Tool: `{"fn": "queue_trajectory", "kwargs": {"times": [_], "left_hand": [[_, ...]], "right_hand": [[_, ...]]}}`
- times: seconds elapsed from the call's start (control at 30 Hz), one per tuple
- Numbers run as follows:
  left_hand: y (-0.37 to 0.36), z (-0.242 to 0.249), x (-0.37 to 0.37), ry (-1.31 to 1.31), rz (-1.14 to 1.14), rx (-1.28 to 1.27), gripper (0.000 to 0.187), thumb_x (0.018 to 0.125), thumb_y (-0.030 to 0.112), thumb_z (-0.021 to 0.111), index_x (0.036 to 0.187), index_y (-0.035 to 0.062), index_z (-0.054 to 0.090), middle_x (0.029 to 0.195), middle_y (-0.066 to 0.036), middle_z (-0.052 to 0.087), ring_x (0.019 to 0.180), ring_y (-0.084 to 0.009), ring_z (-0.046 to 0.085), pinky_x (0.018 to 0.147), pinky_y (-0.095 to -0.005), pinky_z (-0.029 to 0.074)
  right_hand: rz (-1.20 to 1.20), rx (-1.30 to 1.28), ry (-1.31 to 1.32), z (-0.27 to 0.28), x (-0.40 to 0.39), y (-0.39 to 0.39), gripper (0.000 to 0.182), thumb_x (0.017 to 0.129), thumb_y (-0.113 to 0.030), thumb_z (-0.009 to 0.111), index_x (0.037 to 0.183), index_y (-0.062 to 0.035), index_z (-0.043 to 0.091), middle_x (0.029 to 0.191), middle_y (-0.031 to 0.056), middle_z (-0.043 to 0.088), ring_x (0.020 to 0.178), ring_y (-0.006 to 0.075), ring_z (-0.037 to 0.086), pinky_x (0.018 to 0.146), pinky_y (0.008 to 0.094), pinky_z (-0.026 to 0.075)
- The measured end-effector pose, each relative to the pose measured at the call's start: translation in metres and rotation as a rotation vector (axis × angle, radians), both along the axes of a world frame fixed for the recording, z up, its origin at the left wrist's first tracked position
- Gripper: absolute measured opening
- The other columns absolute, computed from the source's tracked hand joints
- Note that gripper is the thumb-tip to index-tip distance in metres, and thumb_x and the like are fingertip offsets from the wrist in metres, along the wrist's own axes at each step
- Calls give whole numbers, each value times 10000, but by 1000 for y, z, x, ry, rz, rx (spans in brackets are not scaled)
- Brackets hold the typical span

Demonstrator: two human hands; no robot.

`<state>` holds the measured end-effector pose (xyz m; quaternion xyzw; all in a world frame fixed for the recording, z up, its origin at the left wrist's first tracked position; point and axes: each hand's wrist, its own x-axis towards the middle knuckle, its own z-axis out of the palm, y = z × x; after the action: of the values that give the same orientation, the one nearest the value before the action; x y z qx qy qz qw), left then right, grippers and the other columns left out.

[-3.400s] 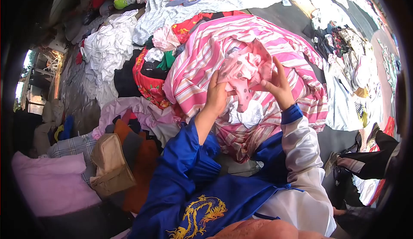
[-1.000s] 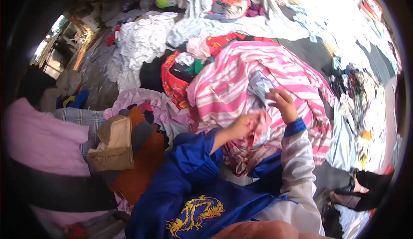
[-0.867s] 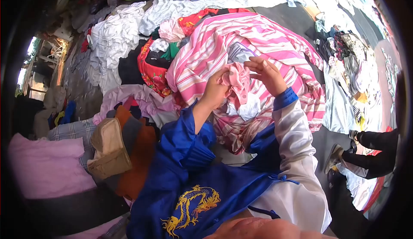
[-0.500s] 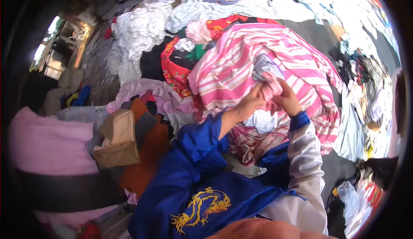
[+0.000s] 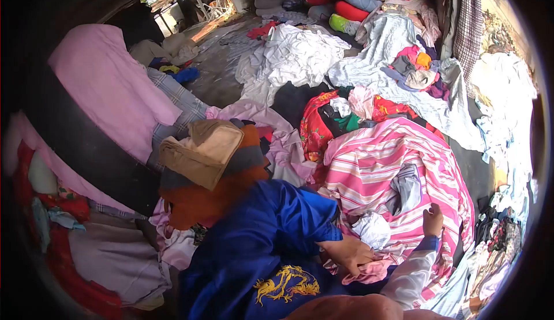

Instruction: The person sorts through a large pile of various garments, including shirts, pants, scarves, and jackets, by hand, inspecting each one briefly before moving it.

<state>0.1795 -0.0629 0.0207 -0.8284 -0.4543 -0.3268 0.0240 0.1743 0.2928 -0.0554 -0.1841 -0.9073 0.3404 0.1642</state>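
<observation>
Moved: pink cloth [image 5: 374,271], which both hands held up over the sheet a moment ago, is now low, under the left hand alone; my view has swung toward the left.
Hands: two, well apart.
Left hand [image 5: 349,253]: palm down, fingers reaching onto the pink cloth; I can't tell from here whether they pinch it.
Right hand [image 5: 433,221]: raised over the right part of the sheet, fingers curled in narrow, with nothing visible in them.
Sleeves: two; blue sleeve [image 5: 294,210] on the left arm, bent across, and white sleeve [image 5: 408,279] on the right, angled upward.
Striped sheet [image 5: 369,176]: one, pink and white, spread rumpled.
On the sheet: two loose pieces, white cloth [image 5: 372,230] just beside the left hand and grey garment [image 5: 407,188] above it.
Left side: one beige-brown garment [image 5: 203,151], folded, on an orange-and-grey one [image 5: 231,183].
Beyond: one big white heap [image 5: 297,55].
</observation>
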Motion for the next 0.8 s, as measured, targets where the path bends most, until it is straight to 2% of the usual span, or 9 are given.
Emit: {"fn": "queue_trajectory", "kwargs": {"times": [0.07, 0.1, 0.13, 0.23, 0.33, 0.43, 0.5, 0.6, 0.8], "left_hand": [[-30, 39, -59, 274, -60, 73, 116, 760, 235, 630, 797, 132, 594, 803, -115, 508, 736, -311, 536, 637, -449, 445], [-52, 67, -101, 230, 104, -73, 176, 860, 190, 585, 1005, 103, 637, 973, -152, 583, 779, -303, 548, 680, -436, 461], [-70, 117, -157, 382, 250, 107, 199, 900, 251, 561, 999, 79, 579, 993, -109, 588, 748, -271, 550, 650, -444, 467], [-164, 214, -317, 303, 1423, 244, 205, 877, 248, 586, 970, 66, 608, 961, -134, 616, 778, -306, 585, 680, -461, 487], [-216, 185, -372, 131, 1872, 30, 212, 853, 244, 611, 941, 53, 636, 928, -159, 644, 808, -341, 620, 710, -478, 507], [-171, 96, -332, 45, 1655, -238, 219, 830, 241, 637, 911, 40, 665, 896, -184, 672, 838, -376, 656, 740, -496, 527], [-114, 63, -241, 20, 1437, -400, 208, 836, 250, 630, 889, 51, 658, 871, -172, 670, 846, -371, 666, 728, -503, 522], [-40, -8, -152, -163, 1053, -407, 235, 832, 253, 642, 964, 60, 669, 872, -151, 671, 851, -351, 668, 749, -478, 523], [56, -34, -54, -395, 712, -452, 224, 828, 205, 638, 961, 27, 662, 887, -180, 678, 832, -365, 668, 758, -473, 517]], "right_hand": [[140, -51, -39, 12, 0, -15, 418, 811, -127, 671, 1192, 36, 612, 970, 202, 706, 876, 298, 700, 761, 393, 549], [253, -237, 40, 2, -1, -14, 436, 822, -131, 681, 1212, 46, 600, 968, 174, 710, 849, 244, 705, 699, 346, 555], [254, -414, -40, 18, 0, -20, 441, 829, -130, 682, 1222, 50, 592, 974, 162, 709, 840, 218, 704, 675, 319, 553], [256, -651, -95, 29, 4, -35, 452, 847, -117, 670, 1252, 60, 572, 980, 142, 705, 813, 169, 700, 629, 267, 544], [174, -584, -126, 20, 5, -25, 425, 844, -108, 647, 1216, 87, 586, 908, 148, 713, 713, 165, 687, 560, 263, 523], [153, -510, -102, 12, -8, -27, 423, 832, -124, 650, 1198, 82, 603, 839, 136, 714, 692, 153, 678, 547, 263, 514], [147, -525, -123, 19, -16, -38, 421, 835, -125, 654, 1202, 76, 604, 858, 133, 716, 700, 152, 679, 549, 266, 513], [179, -506, -152, 8, -22, -46, 418, 836, -138, 675, 1197, 62, 613, 881, 137, 723, 721, 160, 686, 591, 282, 527], [240, -288, -223, -29, -27, -39, 403, 820, -180, 695, 1143, 57, 652, 846, 179, 727, 776, 239, 719, 703, 353, 555]]}}
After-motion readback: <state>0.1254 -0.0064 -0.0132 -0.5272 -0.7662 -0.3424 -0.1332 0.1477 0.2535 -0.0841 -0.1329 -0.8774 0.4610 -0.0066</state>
